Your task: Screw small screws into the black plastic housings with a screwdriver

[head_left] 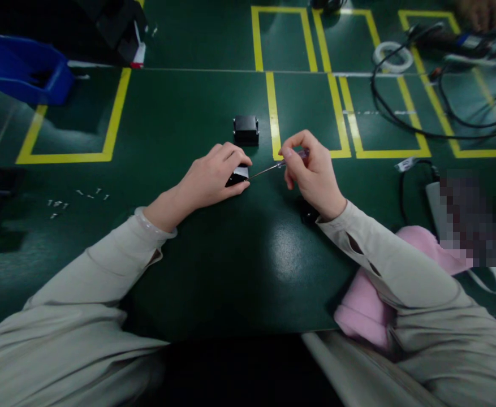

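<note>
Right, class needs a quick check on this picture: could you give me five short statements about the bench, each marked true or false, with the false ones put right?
1. The right hand holds a screwdriver. True.
2. The left hand is empty. False: it holds a small black part.
3. The screwdriver points away from the small black part. False: its shaft points toward it.
4. A black block stands on the bench beyond the left hand. True.
5. The loose screws lie to the right of the right hand. False: they lie to the left of the left hand.
</note>
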`<state>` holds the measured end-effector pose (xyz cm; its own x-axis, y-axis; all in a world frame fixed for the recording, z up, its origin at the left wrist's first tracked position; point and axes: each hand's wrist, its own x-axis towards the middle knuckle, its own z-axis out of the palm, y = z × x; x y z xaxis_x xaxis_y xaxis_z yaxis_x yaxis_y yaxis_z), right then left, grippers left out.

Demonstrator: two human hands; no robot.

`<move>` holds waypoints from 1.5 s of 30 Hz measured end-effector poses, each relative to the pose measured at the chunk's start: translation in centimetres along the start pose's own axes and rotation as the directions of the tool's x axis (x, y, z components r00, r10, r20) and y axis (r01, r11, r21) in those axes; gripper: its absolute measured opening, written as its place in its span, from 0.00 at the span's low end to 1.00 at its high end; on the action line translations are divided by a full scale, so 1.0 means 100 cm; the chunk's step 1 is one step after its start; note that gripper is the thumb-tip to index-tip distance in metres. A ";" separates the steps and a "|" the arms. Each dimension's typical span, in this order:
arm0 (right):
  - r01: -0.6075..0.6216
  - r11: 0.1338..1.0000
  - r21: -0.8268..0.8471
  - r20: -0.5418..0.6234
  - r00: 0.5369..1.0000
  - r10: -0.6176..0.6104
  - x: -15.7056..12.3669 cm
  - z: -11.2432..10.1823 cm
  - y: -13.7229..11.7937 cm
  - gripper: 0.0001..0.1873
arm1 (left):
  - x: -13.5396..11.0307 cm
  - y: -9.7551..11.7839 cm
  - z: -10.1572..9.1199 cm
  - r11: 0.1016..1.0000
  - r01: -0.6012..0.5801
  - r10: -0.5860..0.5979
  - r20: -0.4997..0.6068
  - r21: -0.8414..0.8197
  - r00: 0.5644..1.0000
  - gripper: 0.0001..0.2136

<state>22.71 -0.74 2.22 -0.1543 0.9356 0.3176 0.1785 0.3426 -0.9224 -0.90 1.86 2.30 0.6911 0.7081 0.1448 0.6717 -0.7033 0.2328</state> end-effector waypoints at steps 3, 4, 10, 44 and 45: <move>0.011 1.000 0.009 0.000 1.000 -0.011 -0.001 0.000 -0.001 0.14 | 0.000 0.000 0.000 1.000 0.004 -0.004 0.000 -0.006 1.000 0.17; 0.013 1.000 0.003 0.004 1.000 -0.013 -0.001 0.000 -0.002 0.14 | 0.000 0.000 0.000 1.000 0.005 -0.005 0.000 -0.008 1.000 0.17; -0.018 1.000 -0.026 -0.001 1.000 0.018 0.000 -0.001 -0.001 0.20 | 0.000 0.000 -0.001 1.000 0.008 -0.008 0.001 -0.001 1.000 0.17; -0.010 1.000 -0.022 0.037 0.999 0.010 -0.002 -0.002 -0.001 0.11 | -0.001 -0.001 0.001 1.000 0.006 -0.006 -0.012 -0.011 1.000 0.17; -0.015 1.000 -0.026 0.037 0.999 0.016 -0.002 -0.002 0.000 0.11 | -0.001 -0.001 0.001 1.000 0.005 -0.005 -0.013 -0.010 1.000 0.17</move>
<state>22.93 -0.91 2.25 -0.1877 0.9370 0.2945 0.2056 0.3307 -0.9211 -0.97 1.88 2.12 0.6843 0.7124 0.1557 0.6724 -0.6990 0.2435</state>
